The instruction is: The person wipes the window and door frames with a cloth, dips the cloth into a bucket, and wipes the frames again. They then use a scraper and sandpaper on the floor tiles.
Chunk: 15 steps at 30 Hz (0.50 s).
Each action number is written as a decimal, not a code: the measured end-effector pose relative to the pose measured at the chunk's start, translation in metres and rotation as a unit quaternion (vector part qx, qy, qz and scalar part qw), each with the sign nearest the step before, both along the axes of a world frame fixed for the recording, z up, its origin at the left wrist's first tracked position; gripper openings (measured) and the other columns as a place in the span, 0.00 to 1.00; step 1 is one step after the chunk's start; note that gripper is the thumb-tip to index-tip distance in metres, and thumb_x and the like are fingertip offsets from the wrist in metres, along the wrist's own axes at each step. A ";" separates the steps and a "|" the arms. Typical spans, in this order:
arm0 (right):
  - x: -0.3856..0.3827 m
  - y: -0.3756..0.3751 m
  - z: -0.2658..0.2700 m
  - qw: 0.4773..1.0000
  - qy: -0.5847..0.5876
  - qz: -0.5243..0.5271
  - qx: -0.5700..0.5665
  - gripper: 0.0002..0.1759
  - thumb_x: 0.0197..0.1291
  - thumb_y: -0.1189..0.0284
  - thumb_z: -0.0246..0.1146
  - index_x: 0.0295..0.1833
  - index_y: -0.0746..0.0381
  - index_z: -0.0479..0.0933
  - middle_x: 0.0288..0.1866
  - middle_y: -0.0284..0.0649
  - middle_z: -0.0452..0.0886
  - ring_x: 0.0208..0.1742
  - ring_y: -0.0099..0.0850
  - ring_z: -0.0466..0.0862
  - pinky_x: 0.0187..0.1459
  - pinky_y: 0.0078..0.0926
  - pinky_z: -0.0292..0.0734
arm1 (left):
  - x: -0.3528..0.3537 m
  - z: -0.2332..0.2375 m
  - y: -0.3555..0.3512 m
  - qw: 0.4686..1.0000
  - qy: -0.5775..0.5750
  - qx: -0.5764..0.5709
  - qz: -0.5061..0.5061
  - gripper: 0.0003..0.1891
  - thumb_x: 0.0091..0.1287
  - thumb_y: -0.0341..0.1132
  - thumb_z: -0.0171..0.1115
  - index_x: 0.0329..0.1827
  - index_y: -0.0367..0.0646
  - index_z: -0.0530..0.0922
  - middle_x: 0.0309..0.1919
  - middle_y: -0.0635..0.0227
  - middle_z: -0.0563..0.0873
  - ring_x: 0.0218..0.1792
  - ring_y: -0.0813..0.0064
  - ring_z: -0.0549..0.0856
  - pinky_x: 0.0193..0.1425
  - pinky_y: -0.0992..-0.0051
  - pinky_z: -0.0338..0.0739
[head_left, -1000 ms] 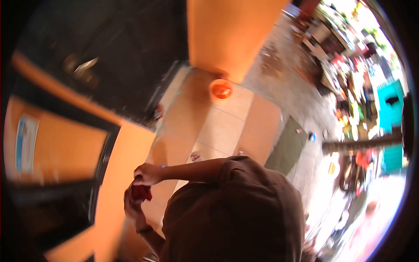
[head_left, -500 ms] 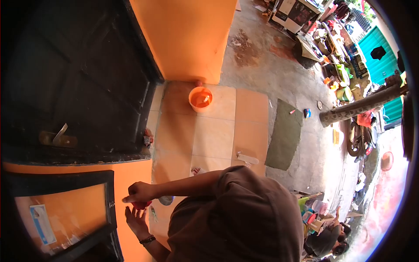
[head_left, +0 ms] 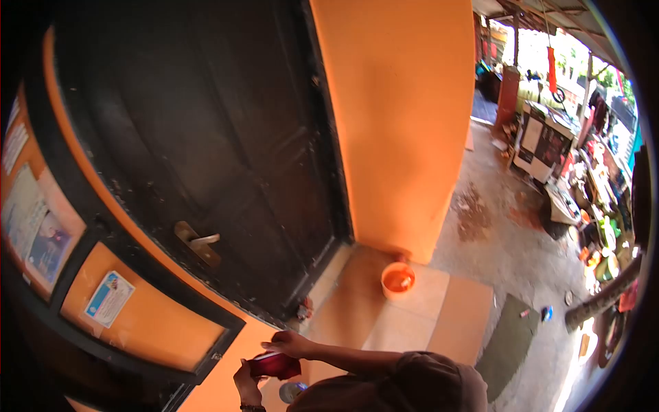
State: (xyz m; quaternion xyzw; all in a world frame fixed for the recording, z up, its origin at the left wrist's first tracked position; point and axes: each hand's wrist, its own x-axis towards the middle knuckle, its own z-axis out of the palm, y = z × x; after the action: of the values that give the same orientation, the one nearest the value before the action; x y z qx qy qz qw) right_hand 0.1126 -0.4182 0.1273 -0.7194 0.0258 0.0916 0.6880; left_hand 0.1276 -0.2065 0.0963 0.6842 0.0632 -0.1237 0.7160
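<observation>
**Red cloth gripped in both hands, clear of the wall**

The right hand (head_left: 288,341) is closed over a bunched red cloth (head_left: 274,365) from above, and the left hand (head_left: 244,380) clasps it from below. The cloth is just beside the orange wall (head_left: 209,393), with no contact seen. The black door (head_left: 226,151) stands shut. An orange bucket (head_left: 398,280) sits well apart on the tiles, obstructing nothing.

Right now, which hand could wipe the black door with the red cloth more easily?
Probably the right hand: it holds the red cloth from above and is nearer the door. The left hand sits lower, under the cloth, beside the window frame.
</observation>
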 end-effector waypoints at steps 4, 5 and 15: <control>-0.003 -0.010 0.002 0.999 0.003 -0.041 0.004 0.30 0.57 0.45 0.58 0.39 0.66 0.78 0.30 0.40 0.78 0.28 0.27 0.80 0.23 0.23 0.75 | 0.000 0.000 0.021 0.998 -0.033 -0.027 0.037 0.16 0.70 0.41 0.50 0.41 0.34 0.76 0.31 0.59 0.83 0.27 0.67 0.85 0.25 0.72 0.80; -0.005 -0.010 0.003 0.999 -0.003 -0.038 0.002 0.30 0.57 0.45 0.58 0.39 0.66 0.78 0.30 0.40 0.78 0.28 0.27 0.80 0.23 0.23 0.75 | 0.003 -0.007 0.029 0.997 -0.037 -0.058 0.029 0.15 0.69 0.40 0.52 0.40 0.33 0.76 0.30 0.59 0.84 0.27 0.66 0.84 0.25 0.72 0.80; -0.021 0.007 0.043 0.991 -0.096 0.027 0.092 0.21 0.59 0.55 0.62 0.35 0.65 0.75 0.19 0.37 0.76 0.20 0.23 0.76 0.23 0.21 0.70 | -0.003 0.002 0.050 0.987 -0.043 0.039 -0.152 0.15 0.66 0.37 0.57 0.51 0.36 0.77 0.41 0.61 0.84 0.39 0.72 0.83 0.40 0.73 0.79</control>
State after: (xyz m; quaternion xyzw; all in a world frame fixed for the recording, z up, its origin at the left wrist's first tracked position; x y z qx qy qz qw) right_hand 0.0920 -0.4108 0.1701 -0.6586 -0.0687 0.0430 0.7481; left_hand 0.1242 -0.1562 0.0981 0.7182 -0.0678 -0.1990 0.6634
